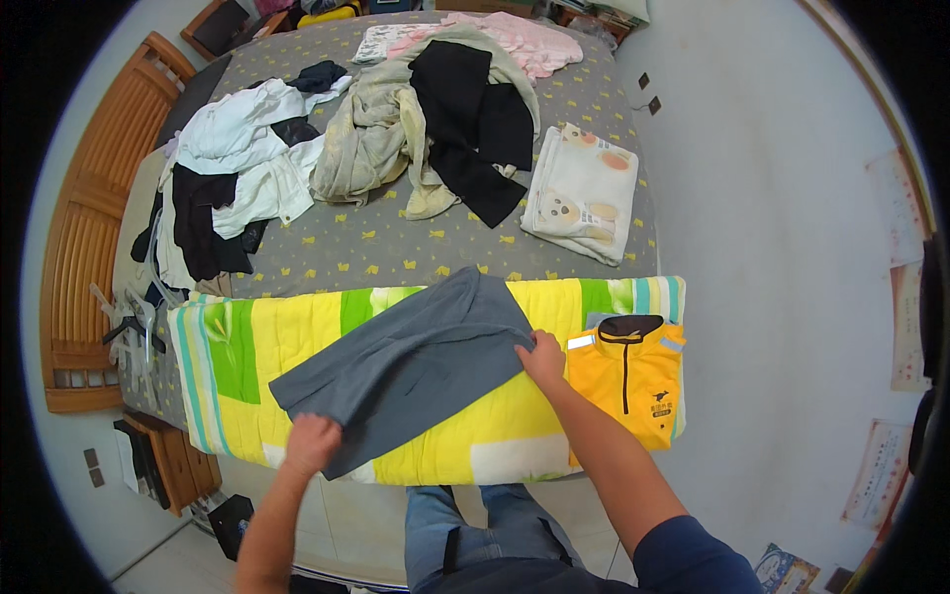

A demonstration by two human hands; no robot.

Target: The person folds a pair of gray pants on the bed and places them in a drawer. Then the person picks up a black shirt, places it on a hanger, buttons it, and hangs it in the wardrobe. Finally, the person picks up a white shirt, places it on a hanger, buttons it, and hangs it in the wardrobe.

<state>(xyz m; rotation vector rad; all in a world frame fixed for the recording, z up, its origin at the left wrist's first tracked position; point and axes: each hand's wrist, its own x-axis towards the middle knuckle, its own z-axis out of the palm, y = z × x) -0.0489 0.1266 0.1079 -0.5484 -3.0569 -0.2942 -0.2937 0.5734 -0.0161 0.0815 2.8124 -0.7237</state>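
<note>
A pair of dark grey trousers (416, 366) lies slantwise across a yellow, green and white quilt (515, 460), with creases along its length. At the lower left corner of the trousers, my left hand (314, 442) is closed on the cloth. My right hand (541, 359) grips the edge at their right end, the thumb on top and the other fingers partly hidden. Just right of that hand, a folded yellow zip-neck jacket (643, 381) with a dark collar rests on the quilt.
The bed (346, 243) has a grey patterned sheet. Farther back lie white clothes (228, 129), a beige blanket (361, 139), black trousers (455, 109), a pink cloth (524, 40) and a folded bear-print blanket (584, 193). Hangers (139, 327) lie at left; a wall (752, 247) stands at right.
</note>
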